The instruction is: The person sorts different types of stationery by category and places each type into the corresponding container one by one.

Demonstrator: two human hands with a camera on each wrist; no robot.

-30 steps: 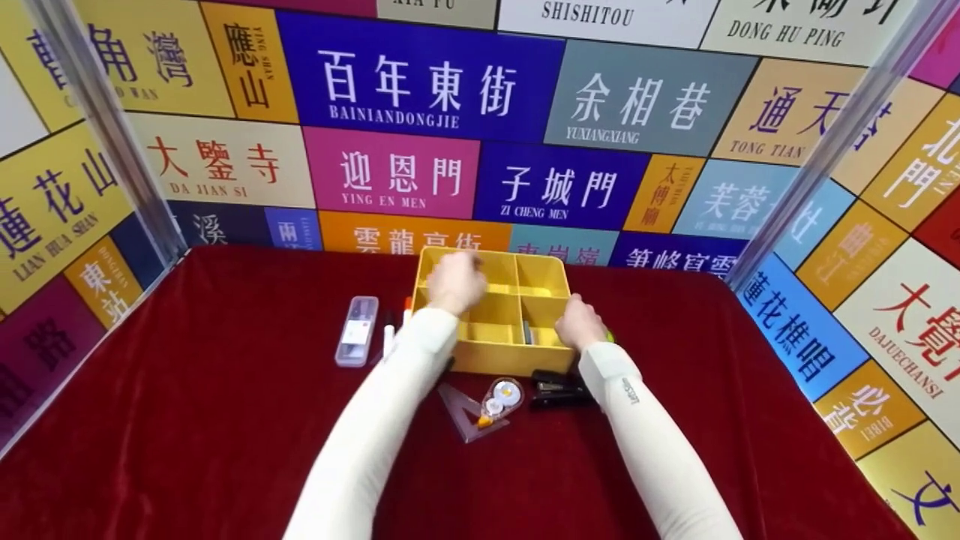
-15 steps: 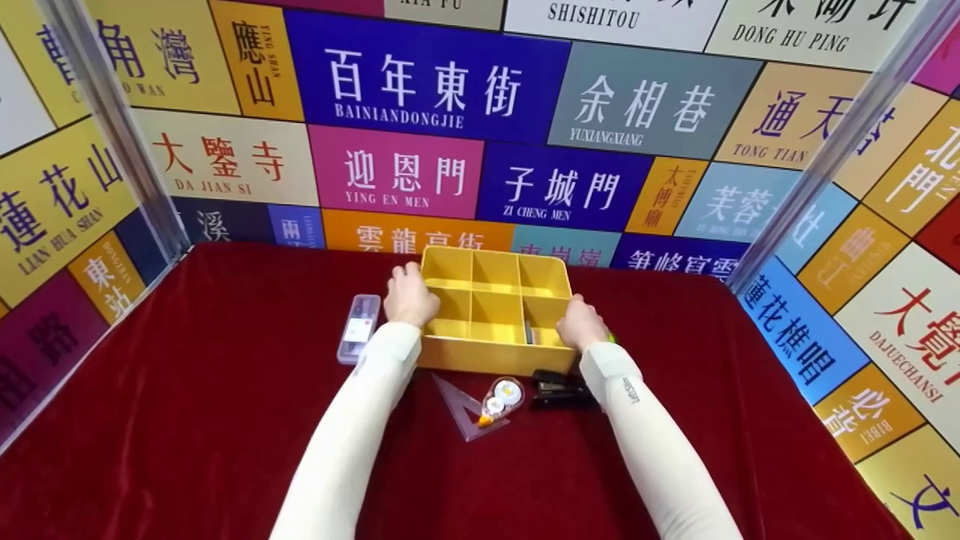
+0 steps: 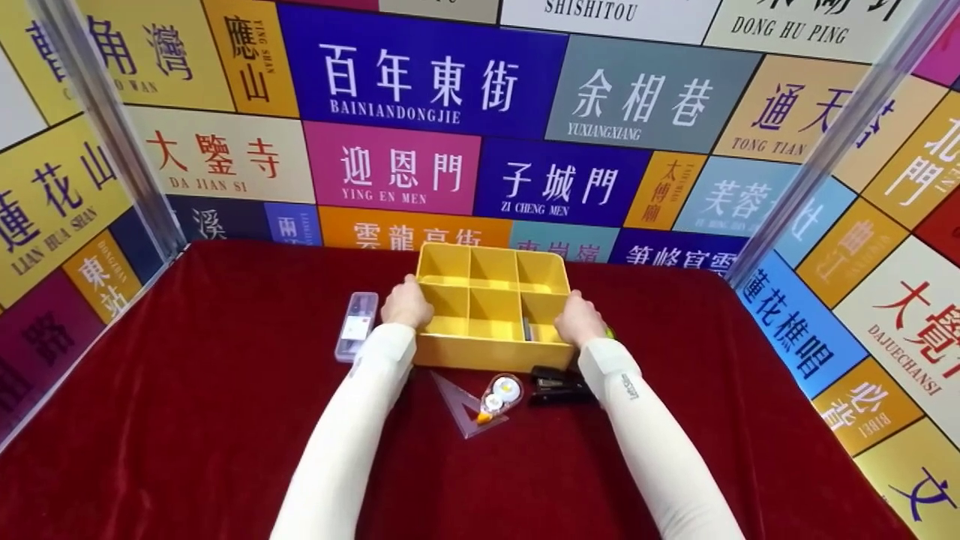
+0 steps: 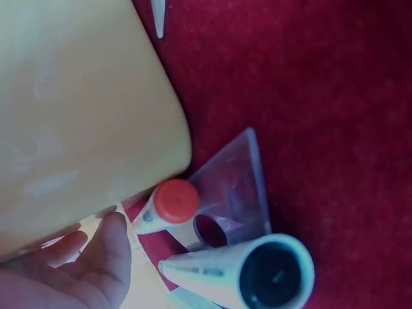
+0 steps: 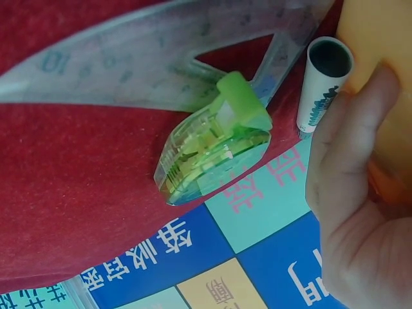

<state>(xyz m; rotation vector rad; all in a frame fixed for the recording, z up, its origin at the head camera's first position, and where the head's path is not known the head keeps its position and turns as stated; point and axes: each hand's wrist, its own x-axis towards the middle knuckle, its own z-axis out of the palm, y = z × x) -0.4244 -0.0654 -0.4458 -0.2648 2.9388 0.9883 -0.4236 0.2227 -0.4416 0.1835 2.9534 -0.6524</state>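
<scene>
Head view: box held at 9 and 3 o'clock

Clock centred on the box, 12 towards the wall panels. Box upright on red cloth, six compartments. Left hand grips its 9 o'clock side; right hand grips its 3 o'clock side. A slim dark piece sits in the 4 o'clock compartment; too small to identify.

Around the box: case at 9, beyond the left hand; white tape at 6, overlapping a set square; stapler at 5, partly behind the right sleeve.

Left wrist view, clock on frame: red-ended marker at 5, just beside the box; dark-ended marker also at 5, farther out.

Right wrist view, clock on frame: green tape near centre, partly over a clear ruler at 11; white marker at 2, between ruler and box. Whether the hand touches that marker: cannot tell.
</scene>
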